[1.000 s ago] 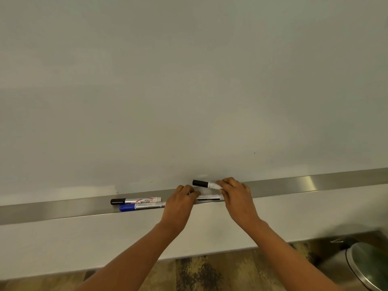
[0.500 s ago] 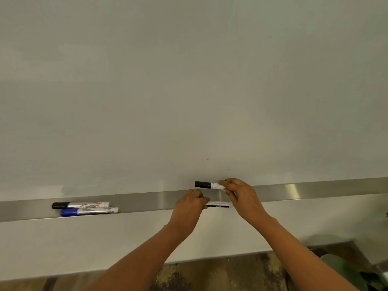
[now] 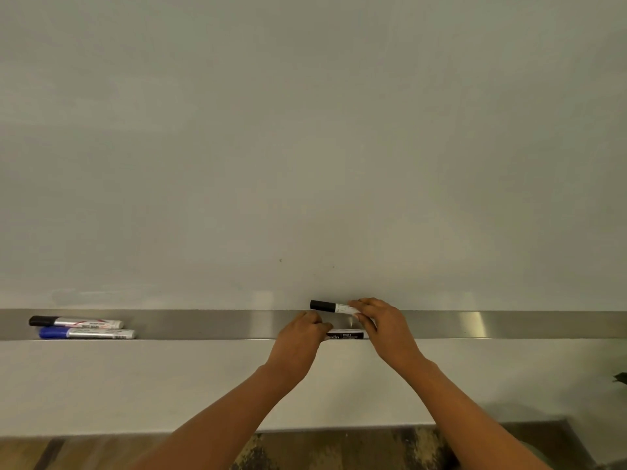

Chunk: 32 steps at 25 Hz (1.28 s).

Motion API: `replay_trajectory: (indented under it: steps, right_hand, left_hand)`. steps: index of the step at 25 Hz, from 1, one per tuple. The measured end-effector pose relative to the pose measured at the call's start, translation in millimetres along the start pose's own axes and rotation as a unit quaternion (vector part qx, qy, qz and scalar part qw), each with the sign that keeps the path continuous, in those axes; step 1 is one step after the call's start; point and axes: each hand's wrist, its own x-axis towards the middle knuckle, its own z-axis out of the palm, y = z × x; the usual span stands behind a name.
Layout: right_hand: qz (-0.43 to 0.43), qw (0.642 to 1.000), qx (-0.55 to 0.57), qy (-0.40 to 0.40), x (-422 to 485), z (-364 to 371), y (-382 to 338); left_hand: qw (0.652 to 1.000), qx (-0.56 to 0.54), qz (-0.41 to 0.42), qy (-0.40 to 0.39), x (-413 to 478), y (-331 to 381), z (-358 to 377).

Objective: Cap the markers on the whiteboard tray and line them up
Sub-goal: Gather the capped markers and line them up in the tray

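Right hand point(image 3: 383, 322) pinches a black-capped marker point(image 3: 330, 307) just above the whiteboard tray point(image 3: 203, 323). Left hand point(image 3: 300, 334), fingers curled, grips a second marker point(image 3: 346, 334) lying on the tray between the hands, probably for capping. Black marker point(image 3: 74, 322) and blue marker point(image 3: 86, 333) lie aligned, well left of both hands.

A: Upper field?
B: Pale grey-white whiteboard point(image 3: 305, 130), evenly lit, filling most of the view.
A: Lower field?
B: White wall point(image 3: 135, 385) band, then mottled brown-and-dark floor point(image 3: 339, 449) along the bottom edge.
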Motion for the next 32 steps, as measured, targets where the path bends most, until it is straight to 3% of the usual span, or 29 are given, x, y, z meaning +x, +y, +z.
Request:
replay_trajectory:
  steps: [11,15,19,22,32]
  right_hand:
    - [0.005,1.0,0.004,-0.007,-1.7,1.1,25.7]
    - [0.001,1.0,0.015,-0.003,-1.1,2.5,29.3]
    - [-0.01,1.0,0.011,-0.016,-0.6,6.6,30.6]
    - [-0.024,0.999,-0.012,-0.034,-0.9,11.5,31.3]
    - [-0.065,0.997,-0.02,-0.046,-3.0,12.0,32.6]
  left_hand:
    - [0.999,-0.013,0.015,-0.026,10.9,20.2,10.9]
    - [0.993,-0.1,-0.054,0.034,5.3,16.3,0.3]
    - [0.964,-0.168,-0.169,0.12,-1.2,1.3,-17.1]
    - [0.944,-0.216,-0.219,0.117,-0.4,-0.3,-22.7]
    - [0.911,-0.312,-0.257,0.085,-1.8,11.4,-24.5]
